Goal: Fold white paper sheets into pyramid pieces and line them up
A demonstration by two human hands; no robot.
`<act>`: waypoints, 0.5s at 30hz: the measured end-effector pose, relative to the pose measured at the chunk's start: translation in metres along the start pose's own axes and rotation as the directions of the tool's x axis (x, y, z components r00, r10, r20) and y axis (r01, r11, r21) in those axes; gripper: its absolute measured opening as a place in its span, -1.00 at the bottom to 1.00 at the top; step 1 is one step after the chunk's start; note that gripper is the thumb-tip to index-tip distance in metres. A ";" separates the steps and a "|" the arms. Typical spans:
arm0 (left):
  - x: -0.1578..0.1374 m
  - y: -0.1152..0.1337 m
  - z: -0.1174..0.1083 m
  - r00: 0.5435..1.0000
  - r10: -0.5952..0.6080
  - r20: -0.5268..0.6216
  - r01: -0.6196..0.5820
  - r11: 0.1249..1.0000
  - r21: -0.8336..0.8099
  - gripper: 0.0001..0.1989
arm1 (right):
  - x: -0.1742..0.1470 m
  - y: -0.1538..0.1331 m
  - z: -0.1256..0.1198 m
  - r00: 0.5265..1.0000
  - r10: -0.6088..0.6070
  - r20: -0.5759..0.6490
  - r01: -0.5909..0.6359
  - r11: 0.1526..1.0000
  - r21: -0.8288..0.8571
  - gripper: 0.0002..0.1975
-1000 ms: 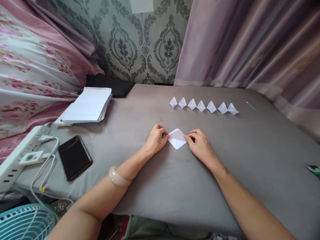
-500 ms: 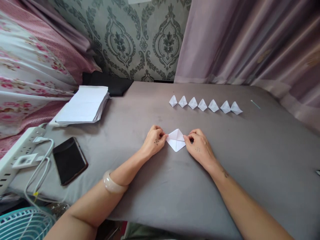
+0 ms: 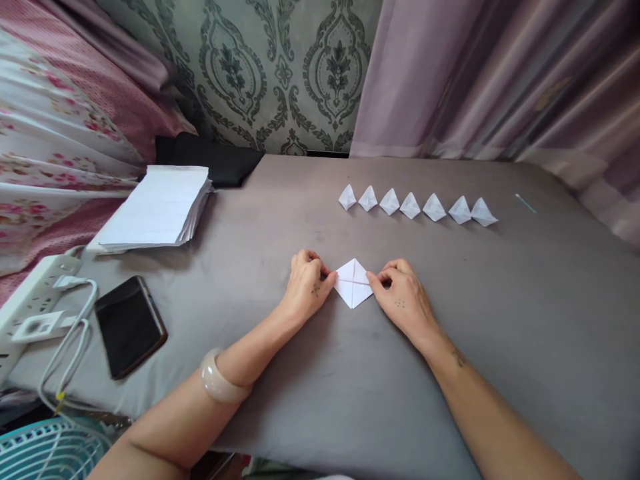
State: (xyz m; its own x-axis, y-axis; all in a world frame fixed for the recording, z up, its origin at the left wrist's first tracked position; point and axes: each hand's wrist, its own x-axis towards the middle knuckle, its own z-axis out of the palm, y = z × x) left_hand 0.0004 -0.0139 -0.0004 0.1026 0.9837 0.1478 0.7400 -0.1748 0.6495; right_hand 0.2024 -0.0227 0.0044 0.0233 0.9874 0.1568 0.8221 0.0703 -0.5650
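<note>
A: Hands?

B: Left hand (image 3: 307,287) pinched on the left corner of a folded paper (image 3: 353,293), right hand (image 3: 406,300) pinched on the right. The diamond lies mid-frame — gripped at both sides, likely to hold the creases flat and even.

A: Beyond?

B: Seven small paper shapes (image 3: 411,207), rowed upper right — probably lined up there, out of the hands' way.

A: Left?

B: Paper stack (image 3: 150,207) upper left, phone (image 3: 131,327) below; both apparently parked aside for elbow room.
</note>
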 end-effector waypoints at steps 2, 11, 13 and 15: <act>0.001 0.000 0.000 1.000 -0.017 -0.002 0.017 1.000 0.010 -0.85 | 0.000 0.000 0.000 1.000 0.007 0.007 -0.007 1.000 0.007 -0.72; 0.002 0.004 -0.001 0.999 0.041 0.003 -0.041 0.995 0.092 -0.82 | 0.001 -0.001 0.001 1.000 -0.001 0.014 0.001 1.000 -0.013 -0.71; 0.002 0.006 -0.001 0.998 0.056 0.009 -0.057 0.993 0.102 -0.82 | 0.001 -0.001 0.001 1.000 -0.001 0.016 0.001 1.000 -0.030 -0.71; 0.002 0.007 -0.002 0.998 0.057 0.020 -0.059 0.991 0.118 -0.82 | 0.001 -0.001 0.001 1.000 -0.008 0.013 0.008 0.999 -0.045 -0.71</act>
State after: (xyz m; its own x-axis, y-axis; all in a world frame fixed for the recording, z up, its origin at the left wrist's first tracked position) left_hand 0.0047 -0.0129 0.0058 0.1583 0.9727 0.1699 0.8060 -0.2267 0.5469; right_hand 0.2007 -0.0220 0.0044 0.0096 0.9886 0.1503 0.8471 0.0718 -0.5266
